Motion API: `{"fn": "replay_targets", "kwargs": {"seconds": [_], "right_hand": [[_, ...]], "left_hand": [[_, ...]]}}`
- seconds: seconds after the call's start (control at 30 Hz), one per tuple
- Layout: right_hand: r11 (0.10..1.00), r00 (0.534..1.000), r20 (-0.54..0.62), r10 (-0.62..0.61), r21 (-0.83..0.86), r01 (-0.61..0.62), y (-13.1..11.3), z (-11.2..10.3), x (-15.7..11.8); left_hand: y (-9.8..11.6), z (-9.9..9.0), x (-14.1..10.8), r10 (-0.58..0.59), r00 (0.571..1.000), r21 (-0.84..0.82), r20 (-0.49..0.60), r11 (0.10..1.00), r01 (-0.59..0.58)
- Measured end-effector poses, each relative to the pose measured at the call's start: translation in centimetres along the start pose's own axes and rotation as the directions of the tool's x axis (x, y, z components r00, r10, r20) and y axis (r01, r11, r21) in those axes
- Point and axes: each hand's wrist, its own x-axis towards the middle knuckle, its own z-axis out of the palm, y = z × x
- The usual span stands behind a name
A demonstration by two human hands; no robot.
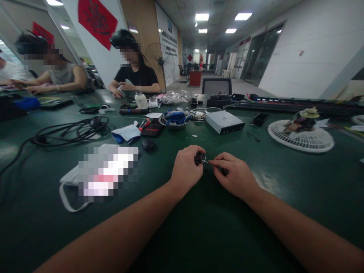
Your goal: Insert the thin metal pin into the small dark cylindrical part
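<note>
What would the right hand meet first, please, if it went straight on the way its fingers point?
Probably the dark cylinder in the left hand, at which the thin tool points, though depth is unclear.

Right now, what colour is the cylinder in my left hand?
The cylinder looks black, best seen in the head view.

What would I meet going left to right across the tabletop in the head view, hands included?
Coiled black cable → black mouse → left hand → small dark cylinder it holds → right hand → white round grille.
</note>
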Motion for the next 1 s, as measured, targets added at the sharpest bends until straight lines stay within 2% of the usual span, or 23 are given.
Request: {"fn": "replay_targets", "kwargs": {"seconds": [0.1,0.23,0.33,0.43,0.53,0.67,0.77,0.87,1.0], "right_hand": [[0.999,0.999,-0.037,0.021,-0.031,-0.022,-0.01,0.01,-0.02],[0.987,0.993,-0.034,0.114,-0.108,-0.117,0.11,-0.01,0.08],[0.994,0.997,0.021,0.076,-0.086,-0.074,0.02,-0.11,0.10],[1.000,0.999,0.036,0.008,-0.022,-0.008,-0.14,-0.17,0.05],[0.998,0.999,-0.014,0.048,-0.042,-0.048,-0.13,-0.11,0.01],[0.987,0.992,-0.034,0.122,-0.097,-0.125,0.01,-0.04,0.05],[0.996,0.997,-0.004,0.071,-0.060,-0.071,0.00,-0.12,0.05],[1.000,1.000,0.012,-0.024,0.010,0.024,-0.01,-0.14,-0.03],[0.999,0.997,-0.066,0.038,-0.025,-0.040,0.14,0.03,-0.01]], "left_hand": [[0.08,-0.04,0.01,0.030,0.998,-0.004,0.054,1.000,-0.030],[0.21,-0.17,-0.01,0.023,0.999,0.002,0.044,1.000,-0.023],[0.20,-0.22,-0.04,-0.001,1.000,0.014,0.021,1.000,0.001],[0.18,-0.20,-0.03,0.008,0.999,0.016,0.054,1.000,-0.009],[0.22,-0.14,-0.01,0.042,0.995,0.012,0.092,0.999,-0.044],[0.31,-0.09,-0.03,0.015,0.999,0.018,0.044,1.000,-0.016],[0.32,-0.08,-0.07,-0.016,1.000,0.020,0.008,1.000,0.015],[0.32,-0.08,-0.08,0.002,0.999,0.024,0.042,1.000,-0.003],[0.36,-0.07,-0.10,0.040,0.996,0.028,0.082,0.999,-0.042]]}}
